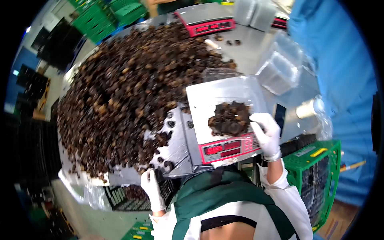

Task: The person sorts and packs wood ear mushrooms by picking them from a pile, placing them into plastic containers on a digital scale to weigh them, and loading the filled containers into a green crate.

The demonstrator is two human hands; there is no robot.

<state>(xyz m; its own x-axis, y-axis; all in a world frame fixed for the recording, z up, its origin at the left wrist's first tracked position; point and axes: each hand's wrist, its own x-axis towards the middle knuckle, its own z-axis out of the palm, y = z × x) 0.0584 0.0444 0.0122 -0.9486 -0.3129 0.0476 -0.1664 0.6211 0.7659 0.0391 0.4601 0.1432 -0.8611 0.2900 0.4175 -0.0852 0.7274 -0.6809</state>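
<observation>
My right hand (266, 135), in a white glove, is closed at the right edge of a clear plastic tray (249, 107) heaped with dark brown, mushroom-like pieces (229, 119). The tray rests on the white plate of a red-bodied weighing scale (208, 94) with a lit red display. At the table's front edge is my left hand (152, 192), also gloved, with its fingers drawn together beside a few loose pieces; whatever they hold is too small to make out. A large pile of the same pieces (128, 92) covers the table's left side.
Stacked clear trays (280, 68) stand right of the scale, near a phone (280, 116) and a roll (308, 109). Another scale (206, 20) sits at the back. Below the table are a black crate (124, 202) and a green crate (316, 176).
</observation>
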